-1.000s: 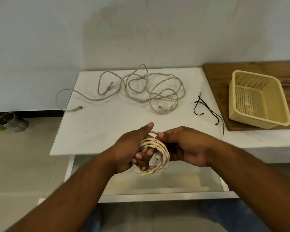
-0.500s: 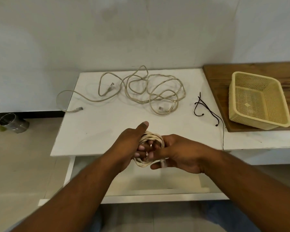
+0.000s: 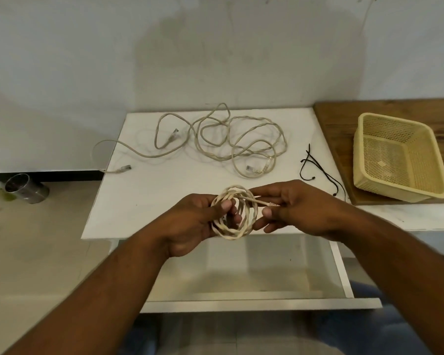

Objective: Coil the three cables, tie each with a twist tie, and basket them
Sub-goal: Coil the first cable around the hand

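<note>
A cream cable wound into a small coil [image 3: 237, 226] hangs above the front edge of the white table [image 3: 144, 201]. My left hand [image 3: 198, 224] grips the coil's left side, thumb over the loops. My right hand [image 3: 290, 208] pinches the coil's free end with its plug [image 3: 271, 204], which sticks out to the right. Two grey cables [image 3: 241, 139] lie loose and tangled at the back of the table. Black twist ties [image 3: 318, 167] rest near the table's right edge. A yellow mesh basket [image 3: 436, 180] stands tilted on the wooden board [image 3: 338, 129] at the right, with nothing in it.
An open white drawer [image 3: 341, 272] juts out below the table's front edge, under my hands. A metal can [image 3: 26, 192] lies on the floor at the left. One grey cable's end [image 3: 121, 169] hangs over the table's left edge. The wall stands close behind.
The coil has turned to face me, its loops spread. My right hand has drawn the plug end out to the right. Both hands have risen slightly toward the table.
</note>
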